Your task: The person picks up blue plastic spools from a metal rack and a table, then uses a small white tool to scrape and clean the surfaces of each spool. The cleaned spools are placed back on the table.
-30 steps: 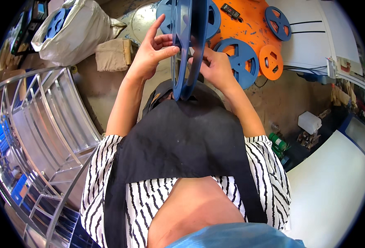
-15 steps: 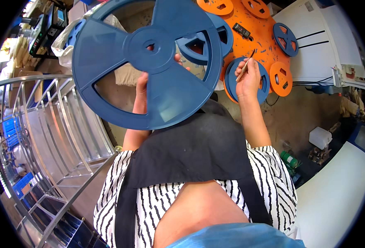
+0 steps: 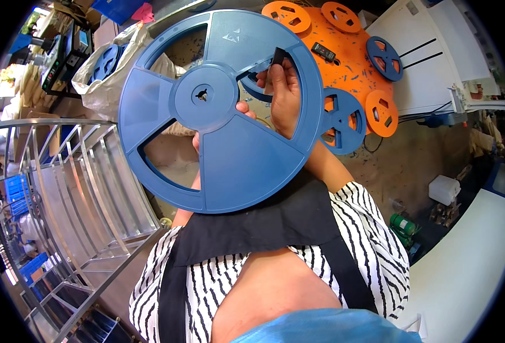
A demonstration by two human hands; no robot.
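Observation:
A large blue plastic reel point(image 3: 252, 166) with open windows is held up in front of my apron, its face toward me. My left hand point(image 3: 245, 110) grips it near the hub from behind; a few fingers and part of the thumb show through the windows, the rest is hidden. My right hand point(image 3: 285, 94) shows in the upper right window, with its forearm passing behind the rim. Pinched in it is a small knife point(image 3: 278, 55), its dark flat blade touching or close to the window's edge; the reel hides no more than the wrist there.
An orange round table point(image 3: 352, 68) strewn with blue shavings carries orange reels point(image 3: 381, 113), blue reels point(image 3: 384, 59) and a black box-shaped item point(image 3: 323, 52). At left stand a metal rack point(image 3: 101, 188) and a white sack point(image 3: 86, 74) holding a blue reel. A green cylinder point(image 3: 402, 224) lies on the right.
My right hand has moved left from over the table to the reel's upper right window, bringing the knife to its edge. The held reel has shifted slightly right and down.

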